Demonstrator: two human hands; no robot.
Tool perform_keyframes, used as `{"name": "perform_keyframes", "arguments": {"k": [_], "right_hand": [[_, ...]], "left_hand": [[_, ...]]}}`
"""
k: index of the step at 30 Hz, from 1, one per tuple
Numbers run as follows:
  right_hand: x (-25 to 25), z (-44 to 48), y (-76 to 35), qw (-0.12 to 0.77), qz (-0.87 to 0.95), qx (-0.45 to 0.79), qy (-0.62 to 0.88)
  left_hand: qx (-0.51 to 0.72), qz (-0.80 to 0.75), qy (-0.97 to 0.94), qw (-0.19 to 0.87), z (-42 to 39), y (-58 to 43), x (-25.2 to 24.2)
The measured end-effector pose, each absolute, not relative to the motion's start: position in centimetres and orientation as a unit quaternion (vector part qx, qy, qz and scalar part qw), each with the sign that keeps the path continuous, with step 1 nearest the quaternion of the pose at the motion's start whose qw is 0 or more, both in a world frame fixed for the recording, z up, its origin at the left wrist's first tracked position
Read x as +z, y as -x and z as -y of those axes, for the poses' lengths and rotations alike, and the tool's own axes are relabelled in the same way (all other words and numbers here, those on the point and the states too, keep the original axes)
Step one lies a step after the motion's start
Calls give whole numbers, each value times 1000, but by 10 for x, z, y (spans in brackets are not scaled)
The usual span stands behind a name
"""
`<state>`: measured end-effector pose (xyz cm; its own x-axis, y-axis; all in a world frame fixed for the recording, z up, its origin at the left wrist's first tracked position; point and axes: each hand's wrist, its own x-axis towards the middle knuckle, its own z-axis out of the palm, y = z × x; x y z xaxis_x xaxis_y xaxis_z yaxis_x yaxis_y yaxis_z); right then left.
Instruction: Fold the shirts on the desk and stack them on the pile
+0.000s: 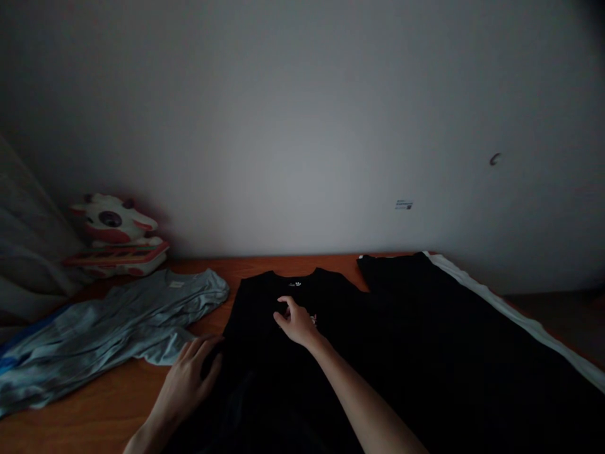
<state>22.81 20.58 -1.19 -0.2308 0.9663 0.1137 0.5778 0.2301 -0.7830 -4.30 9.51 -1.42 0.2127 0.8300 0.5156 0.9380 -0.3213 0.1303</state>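
A black T-shirt (258, 306) lies spread out on the wooden surface, neckline toward the wall, with a small pale print inside the collar. At its left edge rests my left hand (191, 372), fingers bent loosely over the cloth and thumb apart. My right hand (297, 323) is over the upper chest, beside a small colourful print (314, 319) that it partly covers. Thumb and forefinger stand apart there with nothing visible between them; the other fingers are curled and partly hidden. The dark lower part of the shirt shows little detail.
A grey long-sleeved garment (142, 315) lies crumpled at left, with blue cloth (9, 362) beside it. Behind it stands a cow-shaped toy keyboard (118, 236). Black cloth with a white edge (477, 287) covers the right side. A wall (302, 145) rises behind the wooden surface (113, 403).
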Motion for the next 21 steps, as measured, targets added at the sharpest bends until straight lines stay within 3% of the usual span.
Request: {"name": "perform_keyframes", "arguments": {"k": [9, 21], "right_hand": [[-8, -209, -226, 294, 724, 332, 529], [7, -193, -227, 246, 748, 205, 582]], "left_hand": [[-125, 493, 861, 6, -90, 7, 13], [-181, 524, 827, -97, -111, 2, 24]]}}
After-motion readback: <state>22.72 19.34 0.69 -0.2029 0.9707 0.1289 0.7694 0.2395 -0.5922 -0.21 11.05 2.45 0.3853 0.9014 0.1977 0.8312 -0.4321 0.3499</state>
